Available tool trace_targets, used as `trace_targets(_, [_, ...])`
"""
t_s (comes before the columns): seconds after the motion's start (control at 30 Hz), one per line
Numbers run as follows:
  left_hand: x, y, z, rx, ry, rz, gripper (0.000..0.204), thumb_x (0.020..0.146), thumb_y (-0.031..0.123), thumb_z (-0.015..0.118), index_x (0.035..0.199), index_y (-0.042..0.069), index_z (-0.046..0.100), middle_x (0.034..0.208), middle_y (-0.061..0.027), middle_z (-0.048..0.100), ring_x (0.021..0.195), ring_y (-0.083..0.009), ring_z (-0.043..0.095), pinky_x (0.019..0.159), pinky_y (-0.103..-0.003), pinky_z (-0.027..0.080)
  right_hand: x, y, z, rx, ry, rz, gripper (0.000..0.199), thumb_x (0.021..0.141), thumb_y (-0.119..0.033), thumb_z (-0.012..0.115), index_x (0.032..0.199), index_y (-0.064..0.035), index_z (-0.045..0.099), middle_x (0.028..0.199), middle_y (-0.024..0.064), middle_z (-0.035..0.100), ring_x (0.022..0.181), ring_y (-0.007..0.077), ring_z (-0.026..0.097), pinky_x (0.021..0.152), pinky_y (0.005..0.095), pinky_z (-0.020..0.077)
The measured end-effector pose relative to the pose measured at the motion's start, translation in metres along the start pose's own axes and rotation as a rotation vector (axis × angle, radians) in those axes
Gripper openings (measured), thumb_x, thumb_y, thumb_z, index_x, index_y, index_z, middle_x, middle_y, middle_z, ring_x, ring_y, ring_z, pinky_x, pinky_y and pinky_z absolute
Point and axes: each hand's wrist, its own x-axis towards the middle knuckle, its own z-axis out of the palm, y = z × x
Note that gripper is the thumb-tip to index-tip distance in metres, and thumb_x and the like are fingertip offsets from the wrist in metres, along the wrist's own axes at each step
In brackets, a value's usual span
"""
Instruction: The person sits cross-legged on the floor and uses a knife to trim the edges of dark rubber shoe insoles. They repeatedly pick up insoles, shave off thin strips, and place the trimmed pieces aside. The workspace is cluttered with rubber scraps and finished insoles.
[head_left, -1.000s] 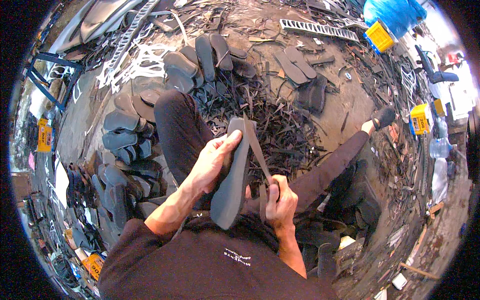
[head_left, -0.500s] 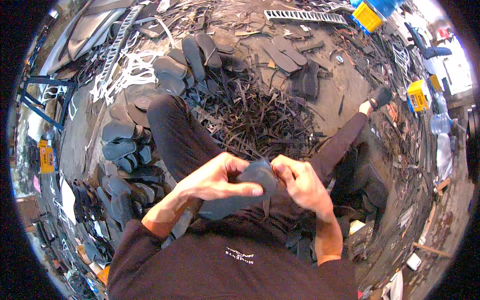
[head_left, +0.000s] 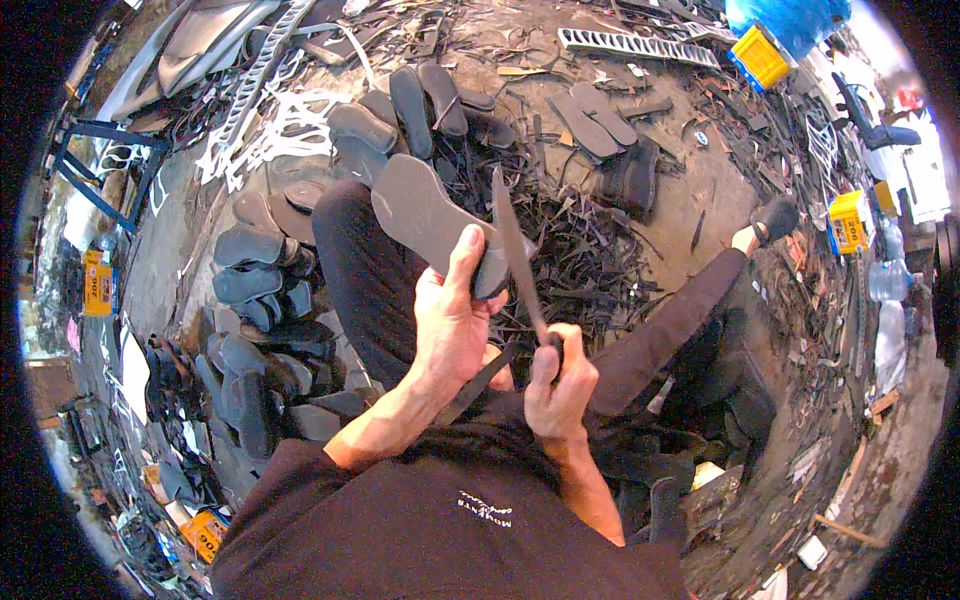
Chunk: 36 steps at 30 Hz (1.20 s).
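Observation:
My left hand is closed round the near end of a dark grey shoe sole, with the thumb lying on its flat face. The sole points up and to the left, over my bent left knee. Upright in my right hand is a knife with a long narrow blade; my fingers wrap its handle. The blade stands close beside the right edge of the sole; whether it touches I cannot tell. A thin dark strip hangs below my left hand, across my lap.
Dark cut-off strips heap up between my legs. More soles are stacked beyond and beside my left leg, and a pair of flat soles lies farther off. White lattice scraps and yellow boxes are scattered around.
The sole has swung up and away from my lap toward the left, and no longer looks bent. My hands have moved apart, and the knife blade now shows clearly.

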Motion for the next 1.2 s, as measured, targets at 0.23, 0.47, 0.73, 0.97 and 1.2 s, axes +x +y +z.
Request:
trace_targets(0.23, [-0.007,-0.013,-0.014,-0.060,-0.059,-0.057,0.035,0.109,0.039,0.066,0.128,0.010,0.066,0.116,-0.0010,0.072,0.094,-0.0140,0.070,0.082,-0.034,0.059,-0.027,0.036,0.017,-0.089,0.054,-0.088,0.039,0.109,-0.045,0.058,0.112,-0.0060,0.057,0.073,0.0079,0.074,0.068,0.0338,0.073,0.064,0.0432,0.0551])
trace_targets(0.47, [-0.020,-0.009,-0.031,0.028,-0.059,-0.120,0.031,0.107,0.033,0.069,0.121,0.005,0.068,0.112,-0.0058,0.076,0.093,-0.0160,0.073,0.078,-0.034,0.060,0.003,-0.010,-0.007,-0.104,-0.148,0.057,0.038,0.110,-0.044,0.059,0.108,-0.0069,0.060,0.076,0.0136,0.076,0.074,0.0380,0.077,0.068,0.0460,0.0573])
trace_targets(0.73, [-0.038,-0.014,-0.082,0.139,0.021,-0.188,0.031,0.101,0.023,0.077,0.119,0.000,0.067,0.109,-0.0108,0.076,0.096,-0.0237,0.076,0.084,-0.042,0.065,0.027,0.014,0.006,0.209,-0.621,0.245,0.061,0.113,-0.057,0.045,0.100,-0.0008,0.064,0.075,0.0161,0.068,0.072,0.0315,0.070,0.071,0.0436,0.0547])
trace_targets(0.97, [-0.047,-0.013,-0.089,0.627,-0.040,0.041,0.026,0.096,0.009,0.081,0.116,0.002,0.066,0.103,-0.0039,0.073,0.090,-0.0134,0.070,0.085,-0.030,0.057,0.039,0.027,0.034,0.566,-0.453,0.300,0.051,0.108,-0.058,0.060,0.111,-0.0069,0.063,0.076,-0.0013,0.063,0.066,0.0073,0.060,0.056,0.0257,0.0468])
trace_targets(1.2, [-0.055,-0.007,-0.066,1.093,-0.213,0.497,0.085,0.080,0.011,0.094,0.145,0.005,0.039,0.125,-0.0113,0.055,0.102,-0.0224,0.059,0.087,-0.038,0.053,0.062,0.031,0.022,0.859,-0.063,0.374,0.043,0.100,-0.027,0.081,0.131,-0.0028,0.062,0.081,-0.0029,0.063,0.054,0.0049,0.052,0.047,0.0260,0.0433])
